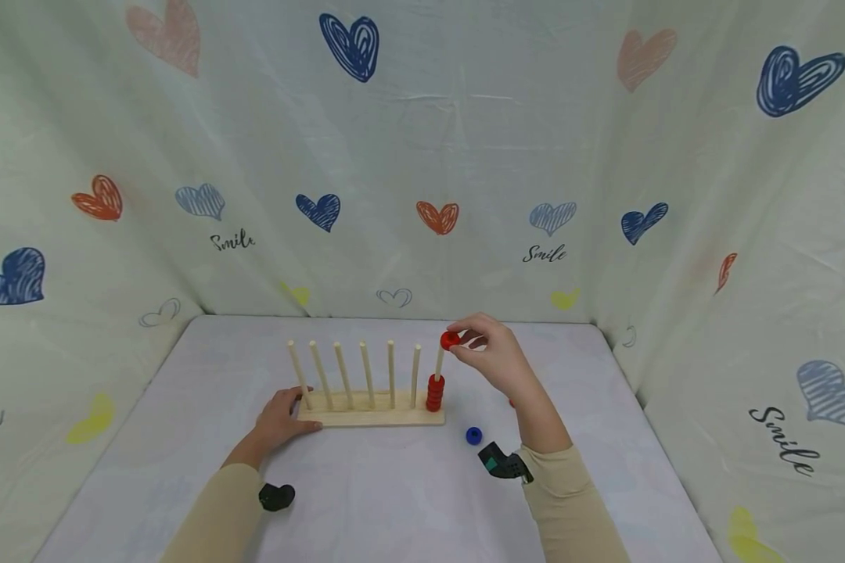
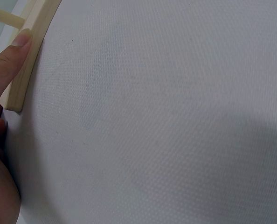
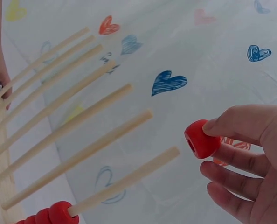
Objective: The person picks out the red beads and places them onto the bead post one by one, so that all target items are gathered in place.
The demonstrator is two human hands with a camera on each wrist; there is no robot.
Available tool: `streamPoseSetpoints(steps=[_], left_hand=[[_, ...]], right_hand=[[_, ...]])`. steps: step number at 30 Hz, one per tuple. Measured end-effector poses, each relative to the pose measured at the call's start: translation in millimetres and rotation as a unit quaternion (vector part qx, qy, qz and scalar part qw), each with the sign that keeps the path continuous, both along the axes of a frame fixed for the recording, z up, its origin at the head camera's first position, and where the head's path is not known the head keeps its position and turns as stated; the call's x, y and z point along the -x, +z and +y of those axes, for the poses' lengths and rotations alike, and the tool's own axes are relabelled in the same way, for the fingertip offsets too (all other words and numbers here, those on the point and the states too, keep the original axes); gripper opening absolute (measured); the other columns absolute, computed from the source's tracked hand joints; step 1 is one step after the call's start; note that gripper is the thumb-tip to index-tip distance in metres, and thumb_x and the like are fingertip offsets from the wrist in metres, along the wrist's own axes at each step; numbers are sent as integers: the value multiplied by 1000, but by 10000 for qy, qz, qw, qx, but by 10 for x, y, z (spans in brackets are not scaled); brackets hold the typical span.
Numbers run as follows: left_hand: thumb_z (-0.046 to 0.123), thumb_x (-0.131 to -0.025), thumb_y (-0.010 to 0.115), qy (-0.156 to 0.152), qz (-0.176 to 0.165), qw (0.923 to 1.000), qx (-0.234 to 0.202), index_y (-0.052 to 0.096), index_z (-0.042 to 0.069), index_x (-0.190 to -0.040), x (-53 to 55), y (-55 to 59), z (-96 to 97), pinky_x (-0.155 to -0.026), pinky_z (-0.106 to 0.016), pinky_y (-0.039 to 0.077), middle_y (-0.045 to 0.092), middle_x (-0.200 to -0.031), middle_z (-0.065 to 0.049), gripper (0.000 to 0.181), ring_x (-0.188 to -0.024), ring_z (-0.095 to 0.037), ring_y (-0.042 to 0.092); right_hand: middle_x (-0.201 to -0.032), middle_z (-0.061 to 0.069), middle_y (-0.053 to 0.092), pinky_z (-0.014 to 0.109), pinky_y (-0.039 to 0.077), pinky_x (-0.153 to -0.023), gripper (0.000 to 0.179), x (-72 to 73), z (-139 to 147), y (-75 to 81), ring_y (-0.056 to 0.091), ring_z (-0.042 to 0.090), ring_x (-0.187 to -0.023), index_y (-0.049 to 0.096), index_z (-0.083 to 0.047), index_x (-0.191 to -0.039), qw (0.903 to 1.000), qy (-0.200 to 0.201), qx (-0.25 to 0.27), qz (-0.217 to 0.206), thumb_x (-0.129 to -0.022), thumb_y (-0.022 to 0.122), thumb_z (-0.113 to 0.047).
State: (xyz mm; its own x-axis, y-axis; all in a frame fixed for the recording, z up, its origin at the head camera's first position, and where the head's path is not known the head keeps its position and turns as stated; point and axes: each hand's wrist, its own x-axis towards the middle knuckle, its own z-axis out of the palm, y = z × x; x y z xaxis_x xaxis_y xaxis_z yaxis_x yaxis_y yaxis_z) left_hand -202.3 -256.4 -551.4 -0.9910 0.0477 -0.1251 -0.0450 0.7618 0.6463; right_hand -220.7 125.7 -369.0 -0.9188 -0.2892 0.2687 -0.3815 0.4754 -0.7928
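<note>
My right hand pinches a red bead. The nearest stick stands up, just left and lower. My left hand grips the rack.

Right hand raised before us, thumb and forefinger pinching, other fingers loosely bent; left hand low, gripping, thumb extended; both forearms stretched forward.

Glossy red bead & matt wd. pegs
</note>
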Motion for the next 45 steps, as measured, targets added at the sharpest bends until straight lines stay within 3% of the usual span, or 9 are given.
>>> streamPoseSetpoints(steps=[18,45], left_hand=[[31,-76,85,-36,72,10000,54,47,-4,-136,8,-39,-9,-99,-59,36,46,-131,-30,79,-120,-44,44],[30,-76,85,-89,141,9999,45,47,-6,-135,-1,-23,-6,-99,-58,37,48,-130,-29,78,-119,-43,45]], right_hand=[[-106,4,65,38,53,-86,26,88,-88,-8,61,22,-95,70,-4,-112,9998,-64,-173,-64,-87,71,-4],[-107,4,65,38,53,-86,25,104,-116,-61,62,22,-95,71,-7,-111,9995,-112,-156,-234,-86,72,-3]])
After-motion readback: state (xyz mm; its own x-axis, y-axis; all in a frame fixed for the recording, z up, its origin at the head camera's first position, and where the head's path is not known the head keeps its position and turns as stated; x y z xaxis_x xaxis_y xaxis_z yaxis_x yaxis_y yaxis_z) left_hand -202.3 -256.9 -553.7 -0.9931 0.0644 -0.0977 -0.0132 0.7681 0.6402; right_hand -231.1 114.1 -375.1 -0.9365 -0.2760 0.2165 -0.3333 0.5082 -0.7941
